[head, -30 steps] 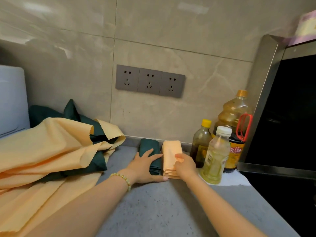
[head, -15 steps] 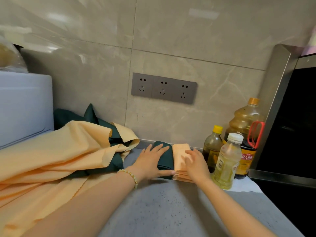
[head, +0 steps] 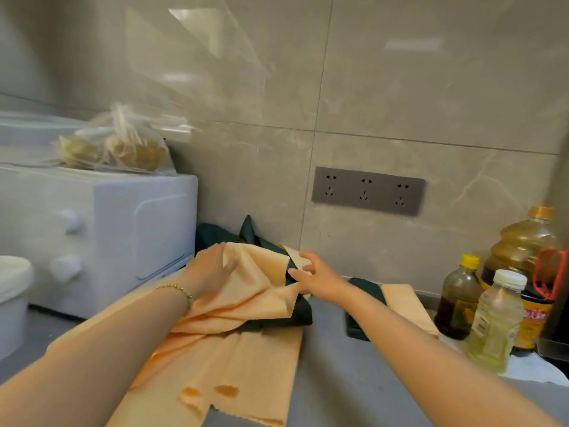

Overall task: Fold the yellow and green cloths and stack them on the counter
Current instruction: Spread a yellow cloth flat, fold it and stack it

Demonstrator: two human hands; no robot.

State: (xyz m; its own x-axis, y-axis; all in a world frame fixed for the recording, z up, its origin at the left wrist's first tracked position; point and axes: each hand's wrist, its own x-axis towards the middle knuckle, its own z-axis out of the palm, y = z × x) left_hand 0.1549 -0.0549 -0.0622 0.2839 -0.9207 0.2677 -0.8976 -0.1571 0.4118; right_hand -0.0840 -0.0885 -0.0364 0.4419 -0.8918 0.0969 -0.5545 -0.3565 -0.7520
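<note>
A heap of unfolded yellow cloths [head: 246,349] lies on the grey counter [head: 332,380], with dark green cloth [head: 277,318] tangled in it and showing behind at the wall. My left hand [head: 209,272] rests flat on top of the heap, fingers apart. My right hand [head: 314,275] hovers open over the heap's right edge, fingers spread, touching or just above the cloth. To the right lie a folded green cloth [head: 360,322] and a folded yellow cloth [head: 406,306] side by side, partly hidden by my right forearm.
A white appliance [head: 123,235] with a plastic bag [head: 123,146] on top stands at the left, a white tub [head: 12,288] before it. Three bottles [head: 492,318] crowd the right by a steel appliance edge. A grey socket strip [head: 368,191] is on the tiled wall.
Both hands left the folded cloths on the right and moved left onto the loose heap. The view swung left and upward, revealing the white appliance.
</note>
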